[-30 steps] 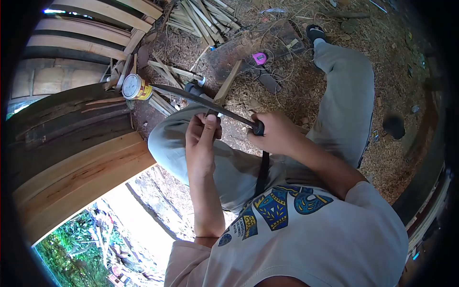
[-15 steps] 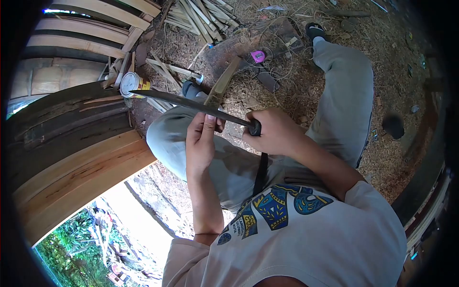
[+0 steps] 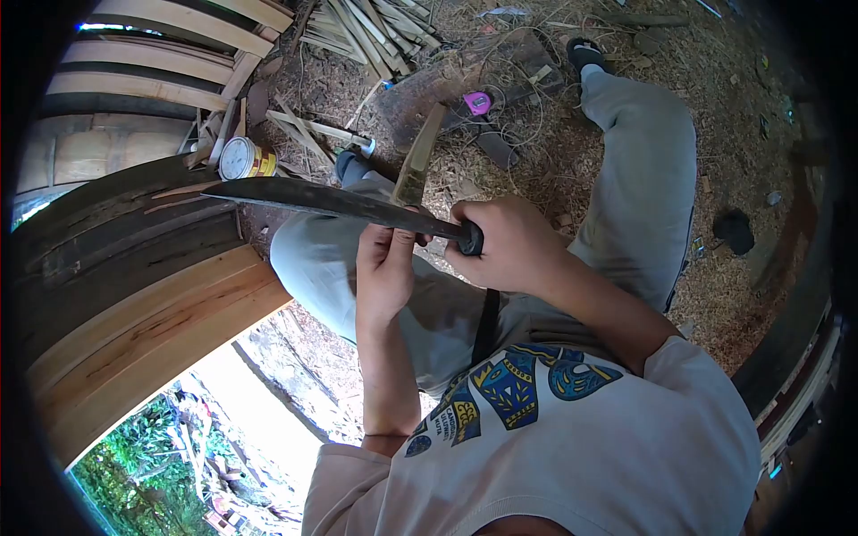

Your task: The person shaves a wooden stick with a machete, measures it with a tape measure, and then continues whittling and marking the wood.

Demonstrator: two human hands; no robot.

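My right hand [image 3: 511,243] is wrapped around the dark handle of a machete [image 3: 313,198]. The long blade points left across my lap, its broad side showing. Just under the blade, my left hand [image 3: 386,268] is closed, thumb and fingers pressed together at the near end of a wooden strip [image 3: 418,159]. That strip slants up and away between my legs. The blade crosses in front of its lower end, so the exact grip is partly hidden.
A pink tape measure [image 3: 477,103] lies by a thick dark board [image 3: 411,103] on ground strewn with shavings. A white-lidded bucket [image 3: 239,159] stands at the left, near a wooden beam [image 3: 170,308]. Cut strips [image 3: 375,36] are piled at the back.
The machete has rolled to show more of its broad side, and its tip has swung left and slightly lower. My left hand has shifted slightly right and down.
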